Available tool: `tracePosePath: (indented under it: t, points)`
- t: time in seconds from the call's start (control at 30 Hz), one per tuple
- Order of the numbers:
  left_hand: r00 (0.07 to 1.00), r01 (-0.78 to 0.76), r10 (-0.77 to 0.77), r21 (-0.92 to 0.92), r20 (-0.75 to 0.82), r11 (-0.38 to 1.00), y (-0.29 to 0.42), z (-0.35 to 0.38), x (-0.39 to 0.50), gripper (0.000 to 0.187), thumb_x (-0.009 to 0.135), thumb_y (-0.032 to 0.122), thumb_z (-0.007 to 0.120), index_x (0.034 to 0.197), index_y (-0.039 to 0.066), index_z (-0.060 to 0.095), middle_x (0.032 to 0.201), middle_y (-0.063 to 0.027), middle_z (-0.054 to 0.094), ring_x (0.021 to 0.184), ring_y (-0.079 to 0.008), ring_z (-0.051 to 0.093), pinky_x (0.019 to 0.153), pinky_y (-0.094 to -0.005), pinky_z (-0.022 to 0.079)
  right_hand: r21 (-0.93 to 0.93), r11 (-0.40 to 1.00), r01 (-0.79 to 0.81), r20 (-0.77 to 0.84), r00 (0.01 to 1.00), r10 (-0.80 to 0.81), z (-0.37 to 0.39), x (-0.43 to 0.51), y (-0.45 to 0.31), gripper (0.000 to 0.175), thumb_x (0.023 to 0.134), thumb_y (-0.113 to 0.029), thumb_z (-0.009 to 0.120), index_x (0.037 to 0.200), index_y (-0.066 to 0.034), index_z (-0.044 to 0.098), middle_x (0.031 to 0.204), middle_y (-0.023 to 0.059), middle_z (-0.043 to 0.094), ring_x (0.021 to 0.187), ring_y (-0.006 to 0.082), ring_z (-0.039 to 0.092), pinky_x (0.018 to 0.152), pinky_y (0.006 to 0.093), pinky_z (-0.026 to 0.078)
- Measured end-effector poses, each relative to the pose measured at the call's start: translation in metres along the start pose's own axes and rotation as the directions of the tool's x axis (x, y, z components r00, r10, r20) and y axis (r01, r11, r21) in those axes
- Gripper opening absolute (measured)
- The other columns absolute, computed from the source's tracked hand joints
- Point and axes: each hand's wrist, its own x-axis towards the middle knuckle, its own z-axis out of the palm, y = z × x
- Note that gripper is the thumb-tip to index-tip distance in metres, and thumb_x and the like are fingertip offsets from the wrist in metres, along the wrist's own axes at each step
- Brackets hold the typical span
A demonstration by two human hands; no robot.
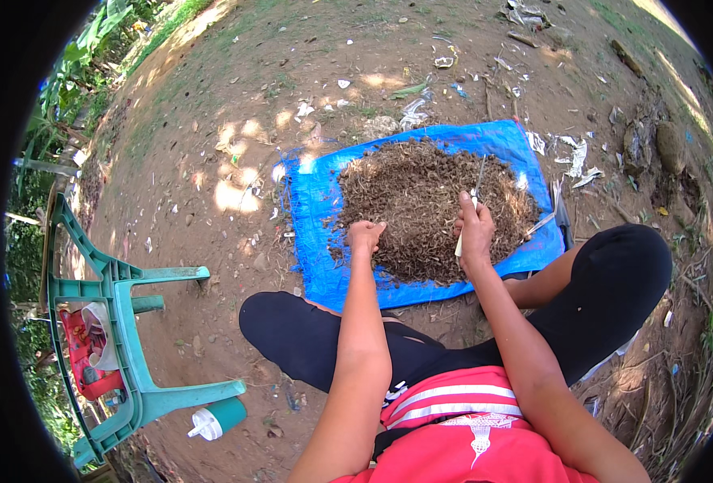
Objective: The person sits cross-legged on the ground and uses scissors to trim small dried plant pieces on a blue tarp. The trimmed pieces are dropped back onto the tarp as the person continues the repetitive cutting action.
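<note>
My right hand (477, 232) grips a knife (459, 244) by its pale handle, the thin blade pointing up and away from me over a brown heap. This heap (416, 193) of crumbly, dry, fibrous material, like soil mixed with plant bits, is spread over a blue plastic tarp (311, 211). At the near-left edge of the heap is my left hand (366, 235), fingers curled in and thumb pointing right. Whether something small sits inside those fingers is hidden. Both forearms reach forward between my bent knees.
A green plastic chair (124, 326) stands on the left, with a red bag (84, 356) in it. Beside its leg is a green jug (226, 416) with a white lid. Paper and plastic scraps (577, 157) litter the dirt ground. Stones (670, 148) lie at right.
</note>
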Motion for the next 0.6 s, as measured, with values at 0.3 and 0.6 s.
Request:
tracePosePath:
  t: [0.3, 0.6]
  points:
    - [0.976, -0.194, 0.208, -0.166, 0.070, 0.967, 0.008, 0.012, -0.014, 0.036, 0.071, 0.010, 0.078, 0.102, -0.001, 0.064, 0.086, -0.0103, 0.066, 0.065, -0.0166, 0.063, 0.052, -0.0298, 0.057, -0.057, 0.998, -0.017, 0.021, 1.000, 0.018, 0.009, -0.012, 0.003, 0.040, 0.083, -0.038, 0.067, 0.096, -0.0009, 0.058, 0.072, 0.0004, 0.051, 0.061, 0.0075, 0.045, 0.052, 0.0258, 0.037]
    - [0.929, -0.139, 0.209, -0.238, 0.304, 0.961, 0.059, -0.047, -0.065, 0.026, 0.084, 0.010, 0.067, 0.105, -0.002, 0.058, 0.087, -0.0065, 0.064, 0.073, -0.0157, 0.063, 0.057, -0.0291, 0.057, -0.447, 0.894, 0.021, 0.333, 0.932, 0.144, 0.012, -0.060, 0.004, 0.056, 0.075, -0.048, 0.069, 0.096, 0.0038, 0.060, 0.079, 0.0110, 0.062, 0.074, 0.0184, 0.057, 0.067, 0.0334, 0.045]
